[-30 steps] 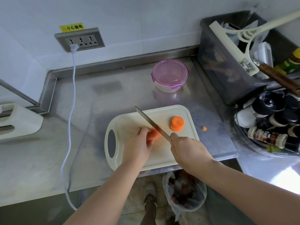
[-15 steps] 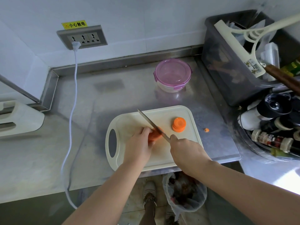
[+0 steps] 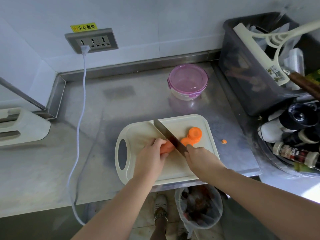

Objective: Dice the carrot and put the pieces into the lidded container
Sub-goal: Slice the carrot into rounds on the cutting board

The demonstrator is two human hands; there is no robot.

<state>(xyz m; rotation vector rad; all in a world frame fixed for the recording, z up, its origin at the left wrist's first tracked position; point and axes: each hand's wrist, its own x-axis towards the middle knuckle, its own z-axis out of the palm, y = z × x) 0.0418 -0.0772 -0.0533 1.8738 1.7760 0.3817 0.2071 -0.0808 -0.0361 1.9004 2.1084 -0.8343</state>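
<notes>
On the cream cutting board (image 3: pixel 142 130) lies an orange carrot (image 3: pixel 166 147), held down by my left hand (image 3: pixel 152 157), whose fingers curl over it. My right hand (image 3: pixel 201 161) grips the handle of a knife (image 3: pixel 168 135); the blade runs diagonally and stands down against the carrot's cut end. A fresh slice (image 3: pixel 186 141) lies just right of the blade, beside a small stack of slices (image 3: pixel 195 133). A tiny carrot scrap (image 3: pixel 224 141) sits on the steel counter off the board. The round container with a purple lid (image 3: pixel 187 81) stands shut behind the board.
A dark bin (image 3: pixel 245 70) with a squeegee and bags stands at the right, with a bowl of spice bottles (image 3: pixel 297 149) in front of it. A white cable (image 3: pixel 81 118) hangs from the wall socket across the counter. A lined waste bin (image 3: pixel 199 207) stands below the counter edge.
The knife has come down through the carrot, and a new slice now lies right of the blade next to the stack. My left hand still holds the carrot.
</notes>
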